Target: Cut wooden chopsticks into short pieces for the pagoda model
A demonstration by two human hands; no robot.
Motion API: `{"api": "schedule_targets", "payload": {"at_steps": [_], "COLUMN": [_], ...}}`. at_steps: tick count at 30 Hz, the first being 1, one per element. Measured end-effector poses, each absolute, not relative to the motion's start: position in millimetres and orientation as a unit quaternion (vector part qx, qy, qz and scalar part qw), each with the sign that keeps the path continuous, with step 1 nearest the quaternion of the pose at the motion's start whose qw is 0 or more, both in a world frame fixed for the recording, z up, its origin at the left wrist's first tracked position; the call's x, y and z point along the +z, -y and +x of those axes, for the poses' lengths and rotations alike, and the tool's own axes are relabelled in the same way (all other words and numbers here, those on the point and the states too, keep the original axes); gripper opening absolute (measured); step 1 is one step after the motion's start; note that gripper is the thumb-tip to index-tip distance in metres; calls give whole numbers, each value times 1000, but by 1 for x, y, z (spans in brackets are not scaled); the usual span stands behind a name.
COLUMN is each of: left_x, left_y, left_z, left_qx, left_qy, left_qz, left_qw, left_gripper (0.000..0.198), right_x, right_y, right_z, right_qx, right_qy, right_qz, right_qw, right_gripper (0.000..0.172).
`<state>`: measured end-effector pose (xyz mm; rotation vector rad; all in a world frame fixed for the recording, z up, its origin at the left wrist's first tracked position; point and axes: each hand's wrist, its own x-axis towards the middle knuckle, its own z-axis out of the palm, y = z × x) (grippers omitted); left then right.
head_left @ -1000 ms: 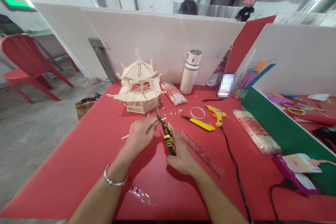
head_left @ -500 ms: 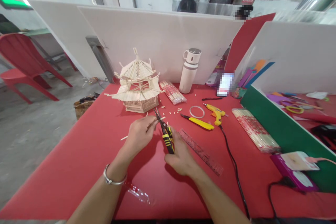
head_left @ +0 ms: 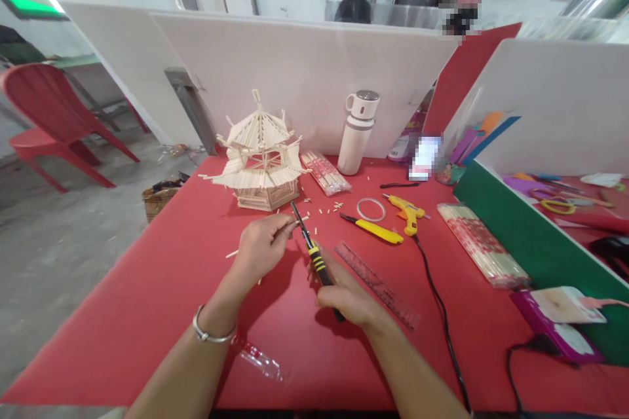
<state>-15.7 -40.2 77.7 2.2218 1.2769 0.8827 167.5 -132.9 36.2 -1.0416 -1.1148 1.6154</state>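
Note:
My left hand (head_left: 263,243), a silver bangle on its wrist, pinches a thin wooden stick (head_left: 303,218) whose tip pokes out past the fingers. My right hand (head_left: 348,293) is wrapped round the black-and-yellow handles of a pair of pliers (head_left: 317,260). The pliers' jaws lie across the stick just beyond my left fingertips; their exact bite on it is too small to tell. Behind my hands stands a tiered pavilion model (head_left: 263,178) built from wooden sticks. Small cut stick pieces (head_left: 337,205) are scattered to its right.
On the red table (head_left: 162,314) lie a yellow utility knife (head_left: 376,230), a glue gun (head_left: 407,213) with a black cord, a clear ruler (head_left: 376,285) and a plastic bottle (head_left: 263,361). Stick packs (head_left: 324,172), a white flask (head_left: 356,137) and a green divider (head_left: 531,242) stand farther off.
The pliers have turned in my right hand, with the jaws now seen edge-on and the handles lower right. My left hand stays nearly in place with the stick.

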Motion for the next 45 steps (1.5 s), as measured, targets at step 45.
{"api": "schedule_targets", "payload": {"at_steps": [45], "left_x": [61], "left_y": [37], "left_z": [5], "left_qx": [444], "left_qy": [-381], "left_qz": [451], "left_qw": [674], "left_gripper": [44], "right_x": [35], "right_y": [134], "right_z": [164], "right_qx": [897], "right_qy": [230], "right_qz": [-77], "right_qw": [371], "right_gripper": [75]}}
